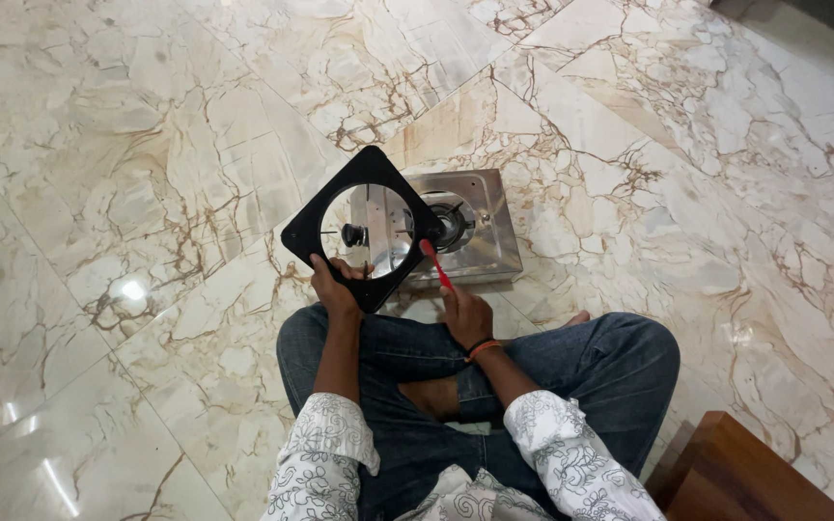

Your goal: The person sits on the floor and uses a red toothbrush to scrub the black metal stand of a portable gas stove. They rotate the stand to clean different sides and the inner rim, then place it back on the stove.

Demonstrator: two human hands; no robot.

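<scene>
Two hands are up in front of me, both busy over my crossed legs in blue jeans (pixel 533 367). My left hand (pixel 333 287) has its fingers closed on the lower edge of a black square frame (pixel 303 234) with a big round opening, holding it tilted up off the floor so I see right through the hole. My right hand (pixel 466 315) is wrapped around a red toothbrush (pixel 435 263), its head pointing up and touching the frame's right edge. Just behind the frame, flat on the marble floor (pixel 147 145), sits a steel gas stove (pixel 483 236); its burner (pixel 449 225) shows just past the frame's right corner and a black knob (pixel 352 234) is visible through the opening. An orange and black band (pixel 483 348) circles my right wrist. A wooden corner (pixel 736 473) pokes in at lower right, well apart from the hands.
</scene>
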